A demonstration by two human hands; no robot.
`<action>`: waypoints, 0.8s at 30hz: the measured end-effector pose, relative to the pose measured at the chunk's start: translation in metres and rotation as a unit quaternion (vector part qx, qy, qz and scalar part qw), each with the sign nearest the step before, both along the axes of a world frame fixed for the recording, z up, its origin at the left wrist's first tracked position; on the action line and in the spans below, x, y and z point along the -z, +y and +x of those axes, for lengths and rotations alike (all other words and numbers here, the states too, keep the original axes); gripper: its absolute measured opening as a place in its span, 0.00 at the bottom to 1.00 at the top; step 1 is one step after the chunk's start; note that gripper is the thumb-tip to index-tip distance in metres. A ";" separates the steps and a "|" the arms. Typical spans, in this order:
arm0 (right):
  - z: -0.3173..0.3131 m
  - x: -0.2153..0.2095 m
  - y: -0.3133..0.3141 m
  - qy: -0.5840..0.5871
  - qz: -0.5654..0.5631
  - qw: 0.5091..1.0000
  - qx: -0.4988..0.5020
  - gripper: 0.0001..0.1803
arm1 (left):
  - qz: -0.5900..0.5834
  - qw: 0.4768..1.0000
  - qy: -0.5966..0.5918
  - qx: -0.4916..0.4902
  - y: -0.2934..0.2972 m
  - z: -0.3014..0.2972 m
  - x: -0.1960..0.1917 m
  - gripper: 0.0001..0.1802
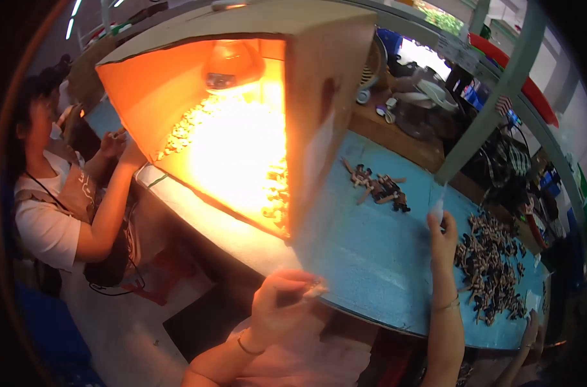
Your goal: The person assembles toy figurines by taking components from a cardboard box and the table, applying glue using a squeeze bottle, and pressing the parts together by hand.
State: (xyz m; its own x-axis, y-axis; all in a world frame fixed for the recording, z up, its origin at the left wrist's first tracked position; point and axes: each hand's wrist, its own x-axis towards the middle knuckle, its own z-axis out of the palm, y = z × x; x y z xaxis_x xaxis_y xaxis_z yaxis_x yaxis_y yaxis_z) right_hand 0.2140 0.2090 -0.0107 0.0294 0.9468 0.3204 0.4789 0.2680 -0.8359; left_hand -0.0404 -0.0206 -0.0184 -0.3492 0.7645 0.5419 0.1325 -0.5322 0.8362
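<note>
My left hand point(282, 304) is raised before the table's near edge, its thumb and fingers pinched on a small figure piece point(315, 289). The piece looks pale with a darker part, and blur hides its details. Over the blue table my right hand point(444, 240) grips a small white dropper bottle point(438, 210), its thin nozzle pointing up. Just right of that wrist lies a large pile of small dark and skin-coloured figures point(491, 271). Beyond my hands, a smaller cluster of similar figures point(378, 186) lies on the blue tabletop point(371, 258).
A cardboard box point(329, 97) with a glowing lamp point(232, 64) stands left of centre, small pieces inside in the glare. At left sits a co-worker point(61, 193); another person's hand point(531, 332) shows at lower right. A metal post point(493, 97) rises behind the table.
</note>
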 end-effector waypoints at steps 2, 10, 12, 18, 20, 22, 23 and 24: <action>0.015 0.010 0.034 -0.062 -0.001 0.997 0.037 0.19 | 0.002 1.000 -0.026 0.003 -0.005 -0.002 -0.003 0.19; -0.020 -0.008 -0.005 -0.200 0.281 0.930 0.129 0.23 | -0.034 0.994 -0.080 -0.065 -0.036 -0.044 0.004 0.18; -0.080 -0.038 -0.075 -0.118 0.326 0.936 -0.058 0.14 | -0.012 0.988 -0.134 -0.074 -0.037 -0.051 0.006 0.13; -0.232 -0.022 -0.150 -0.242 0.356 0.820 -0.377 0.13 | 0.051 0.964 -0.223 -0.137 -0.051 -0.073 0.004 0.17; -0.265 -0.005 -0.135 -0.436 0.372 0.799 -0.185 0.13 | 0.051 0.967 -0.204 -0.142 -0.060 -0.077 0.004 0.18; -0.275 0.012 -0.122 -0.465 0.343 0.797 -0.175 0.12 | 0.045 0.960 -0.239 -0.141 -0.067 -0.078 0.008 0.17; -0.281 0.015 -0.120 -0.500 0.306 0.794 -0.162 0.12 | 0.034 0.968 -0.198 -0.150 -0.070 -0.082 0.010 0.17; -0.284 0.016 -0.121 -0.489 0.315 0.794 -0.175 0.12 | 0.030 0.967 -0.213 -0.137 -0.074 -0.084 0.008 0.17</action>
State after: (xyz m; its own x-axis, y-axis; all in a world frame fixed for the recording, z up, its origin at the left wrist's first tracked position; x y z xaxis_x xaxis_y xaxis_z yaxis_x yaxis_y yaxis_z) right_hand -0.0697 0.0876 -0.0262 -0.7551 0.4848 0.4414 0.6209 0.7449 0.2440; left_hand -0.1242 -0.0946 -0.0263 -0.7351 0.5836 0.3450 -0.0738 -0.5747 0.8150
